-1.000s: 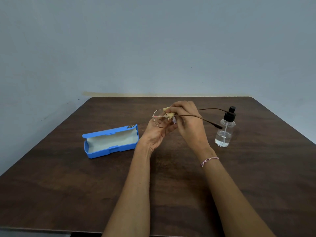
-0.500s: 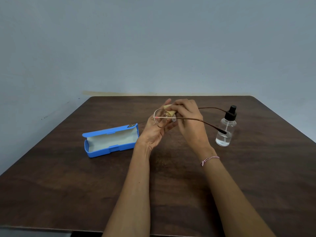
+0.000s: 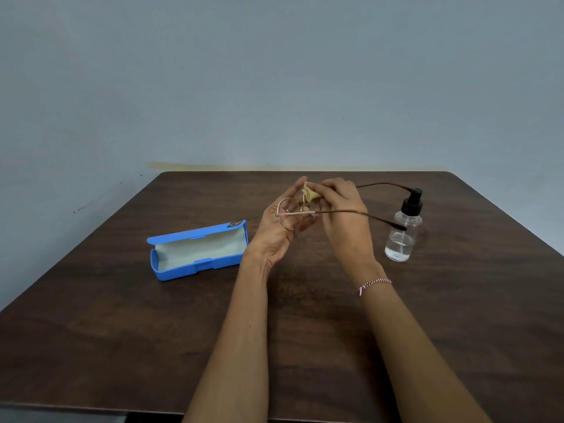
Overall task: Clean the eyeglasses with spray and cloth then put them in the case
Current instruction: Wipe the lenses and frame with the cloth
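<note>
Thin round-rimmed eyeglasses (image 3: 288, 216) are held above the table's middle, their brown arms unfolded and pointing right. My left hand (image 3: 276, 233) supports the frame from below and behind. My right hand (image 3: 345, 221) pinches a small beige cloth (image 3: 310, 194) against the right lens, which the fingers mostly hide. A clear spray bottle (image 3: 403, 236) with a black pump stands upright to the right of my hands. An open blue glasses case (image 3: 198, 250) with a pale lining lies to the left.
The dark wooden table (image 3: 122, 331) ends at a grey-blue wall behind. Its near edge runs along the bottom of the view. One eyeglass arm tip hangs just in front of the bottle.
Both hands have lifted slightly and moved away from me with the glasses. My right fingers have shifted the cloth upward along the lens. Case and bottle have not moved.
</note>
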